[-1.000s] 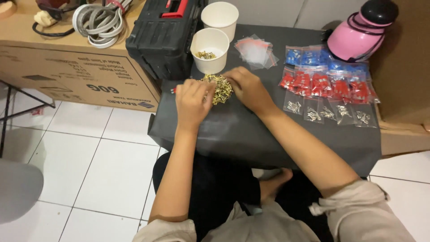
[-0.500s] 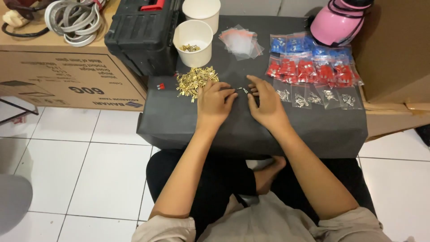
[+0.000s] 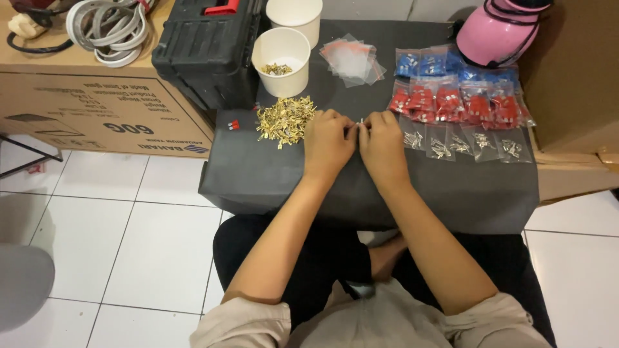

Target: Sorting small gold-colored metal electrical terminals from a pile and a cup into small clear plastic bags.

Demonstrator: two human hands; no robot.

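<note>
My left hand [image 3: 327, 143] and my right hand [image 3: 382, 143] rest side by side on a dark cloth-covered table [image 3: 271, 174]. Their fingertips meet around a small clear plastic bag [image 3: 358, 124] pinched between them; what it contains is hidden. A loose pile of small brass terminals [image 3: 285, 120] lies just left of my left hand. A white paper cup [image 3: 281, 53] with a few brass pieces stands behind the pile. Right of my right hand lies a row of small clear bags with metal parts [image 3: 459, 143].
Bags of red parts [image 3: 458, 102] and blue parts [image 3: 419, 63] lie behind that row, empty clear bags [image 3: 351, 59] further back. A second white cup [image 3: 294, 14], a black toolbox [image 3: 206, 48], a pink helmet [image 3: 498, 35] and a cardboard box [image 3: 90, 109] with coiled cable [image 3: 116, 29] surround the table.
Both hands left the brass pile, moved right across the table, and now pinch a small clear bag between them. The camera view has also shifted slightly.
</note>
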